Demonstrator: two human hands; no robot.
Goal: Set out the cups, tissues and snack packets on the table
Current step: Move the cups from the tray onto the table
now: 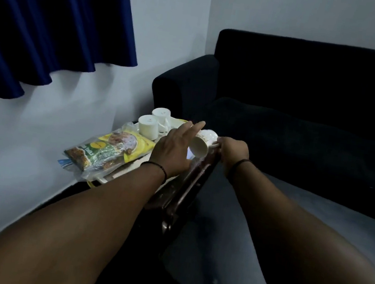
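Observation:
My right hand (232, 151) grips the handle of a white cup (199, 146), which is tilted on its side above the small dark wooden table (187, 185). Just left of that cup is my left hand (174, 151), fingers straight, reaching over the table. Two more white cups (148, 125) (161, 115) stand upside down at the far end. Another white cup or saucer (209, 134) shows behind the tilted cup. Snack packets (105, 152), yellow and green in clear plastic, lie at the table's left side. I see no tissues.
A dark sofa (307, 105) stands right behind and to the right of the table. A white wall (36, 144) and a dark blue curtain (43, 13) are on the left. Grey floor (229, 232) lies in front of the sofa.

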